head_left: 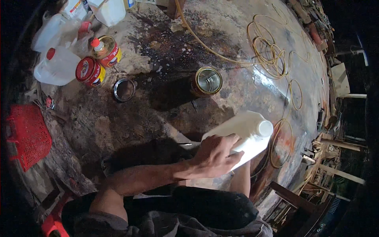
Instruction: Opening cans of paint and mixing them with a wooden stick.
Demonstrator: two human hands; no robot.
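Observation:
My left hand (216,156) grips a white plastic jug (248,128), which lies tilted with its white cap to the right. My right hand is hidden behind the jug; only the right forearm (239,183) shows beneath it. Above the jug stands an open metal can (205,91) with a shiny inside. A round metal lid or ring (117,93) lies to the left of that can.
At upper left are red cans (87,72), a clear jug with red cap (55,69) and other plastic containers (108,12). A red perforated basket (29,136) is at left. A coiled yellow hose (268,59) spreads over the right, where wood scraps (335,170) edge the stained surface.

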